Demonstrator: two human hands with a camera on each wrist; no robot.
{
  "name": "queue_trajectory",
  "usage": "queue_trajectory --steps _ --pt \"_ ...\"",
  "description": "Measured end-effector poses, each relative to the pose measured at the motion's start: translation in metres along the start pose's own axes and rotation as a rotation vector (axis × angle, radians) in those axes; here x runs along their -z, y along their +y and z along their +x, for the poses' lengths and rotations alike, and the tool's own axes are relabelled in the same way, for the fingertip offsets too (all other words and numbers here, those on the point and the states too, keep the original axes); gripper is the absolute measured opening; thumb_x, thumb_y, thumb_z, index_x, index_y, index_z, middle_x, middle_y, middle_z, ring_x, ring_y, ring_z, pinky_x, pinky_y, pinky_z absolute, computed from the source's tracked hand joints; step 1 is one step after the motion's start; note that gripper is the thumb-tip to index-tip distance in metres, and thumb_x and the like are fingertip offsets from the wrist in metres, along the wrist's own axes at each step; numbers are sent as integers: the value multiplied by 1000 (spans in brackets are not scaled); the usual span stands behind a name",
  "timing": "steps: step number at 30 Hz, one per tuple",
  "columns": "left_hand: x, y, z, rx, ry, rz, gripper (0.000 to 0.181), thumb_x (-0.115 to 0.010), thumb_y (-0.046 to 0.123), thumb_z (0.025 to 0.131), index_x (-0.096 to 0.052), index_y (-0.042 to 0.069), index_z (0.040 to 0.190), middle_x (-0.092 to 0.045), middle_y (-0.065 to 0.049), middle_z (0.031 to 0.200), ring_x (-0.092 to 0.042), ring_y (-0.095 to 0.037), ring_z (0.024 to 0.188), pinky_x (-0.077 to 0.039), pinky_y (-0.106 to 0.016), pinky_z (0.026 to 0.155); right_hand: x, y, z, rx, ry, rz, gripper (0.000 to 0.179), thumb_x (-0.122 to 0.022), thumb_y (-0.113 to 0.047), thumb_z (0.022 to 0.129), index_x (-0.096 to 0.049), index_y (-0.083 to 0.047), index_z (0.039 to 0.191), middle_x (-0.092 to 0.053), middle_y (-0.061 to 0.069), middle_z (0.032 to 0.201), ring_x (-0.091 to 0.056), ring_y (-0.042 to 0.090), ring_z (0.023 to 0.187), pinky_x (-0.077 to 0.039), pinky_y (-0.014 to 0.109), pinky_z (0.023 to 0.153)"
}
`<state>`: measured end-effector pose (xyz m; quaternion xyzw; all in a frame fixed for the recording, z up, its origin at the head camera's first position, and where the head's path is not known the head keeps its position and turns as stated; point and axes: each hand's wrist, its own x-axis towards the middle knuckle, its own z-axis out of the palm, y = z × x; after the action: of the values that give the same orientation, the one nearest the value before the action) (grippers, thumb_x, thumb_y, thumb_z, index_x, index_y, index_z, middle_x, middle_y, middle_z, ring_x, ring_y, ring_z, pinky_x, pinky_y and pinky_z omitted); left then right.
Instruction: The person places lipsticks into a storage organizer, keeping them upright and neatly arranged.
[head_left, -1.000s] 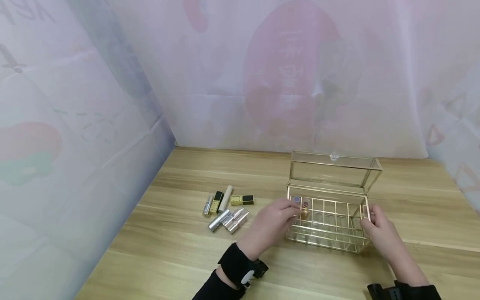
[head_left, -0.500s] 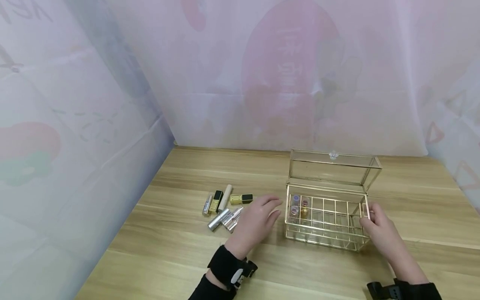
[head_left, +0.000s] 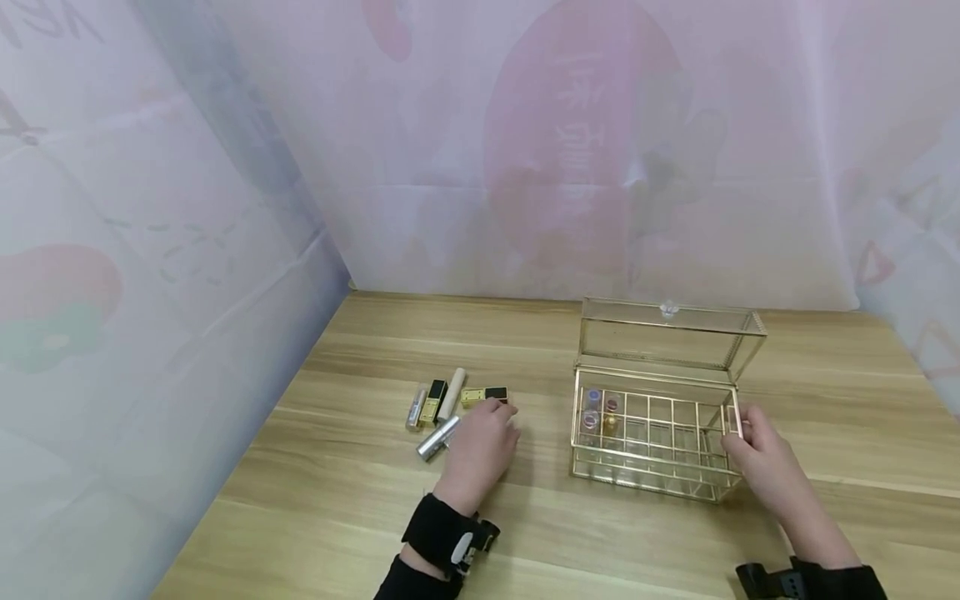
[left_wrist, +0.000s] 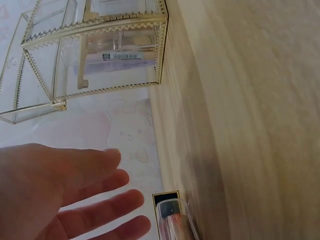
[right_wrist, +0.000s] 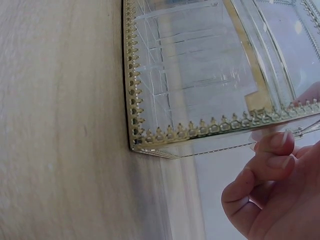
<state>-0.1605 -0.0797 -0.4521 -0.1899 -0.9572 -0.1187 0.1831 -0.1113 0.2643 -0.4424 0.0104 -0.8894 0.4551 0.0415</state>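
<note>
On the pale wood-grain table [head_left: 360,500], the right hand [head_left: 761,458] holds the right end of the glass box [head_left: 652,433], fingertips [right_wrist: 275,145] curled against its gold scalloped rim. The left hand [head_left: 480,446], fingers straight and slightly apart, hovers over the silver lipstick tubes [head_left: 437,438]. The clear, gold-framed box is split into a grid; four small lipsticks [head_left: 600,412] stand in its left compartments. Beyond the left hand lie black-and-gold tubes [head_left: 483,394] and a cream one [head_left: 452,393]. The box's lid [head_left: 667,337] stands open at the back.
</note>
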Motion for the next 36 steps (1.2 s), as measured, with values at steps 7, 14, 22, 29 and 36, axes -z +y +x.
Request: queue_trajectory --steps 7,14,22,29,36 --pt "0 -5 -2 64 11 -9 19 -74 6 73 -74 4 92 -69 -10 86 -63 -23 75 -59 -33 57 0 0 1 6 6 -7 25 -43 -3 94 -38 7 116 -46 1 66 -40 14 60 -36 28 51" --pt "-2 -8 -3 50 24 -8 18 -73 1 69 -73 3 87 -66 -10 82 -61 -23 75 -58 -33 57 -1 1 2 6 3 5 27 -43 -2 94 -38 8 119 -50 4 68 -41 14 61 -37 28 52" --pt "-3 -8 -3 77 -22 -25 19 -74 -2 70 -71 1 89 -60 -10 82 -59 -22 73 -58 -32 56 -1 1 1 9 4 7 24 -43 -2 93 -38 7 115 -42 0 62 -39 14 57 -36 28 50" --pt "-6 -8 -3 74 -21 -34 13 -70 -6 72 -69 0 83 -58 -12 79 -57 -23 69 -57 -32 52 -1 1 -1 1 2 -2 27 -42 -2 93 -38 8 118 -54 9 73 -42 17 64 -37 29 54" --pt "-5 -7 -1 82 -89 -25 10 -72 -3 74 -69 2 82 -64 -12 80 -61 -23 69 -57 -32 52 0 1 0 -5 -2 -4 27 -42 -3 94 -37 7 118 -50 6 69 -41 16 62 -37 28 52"
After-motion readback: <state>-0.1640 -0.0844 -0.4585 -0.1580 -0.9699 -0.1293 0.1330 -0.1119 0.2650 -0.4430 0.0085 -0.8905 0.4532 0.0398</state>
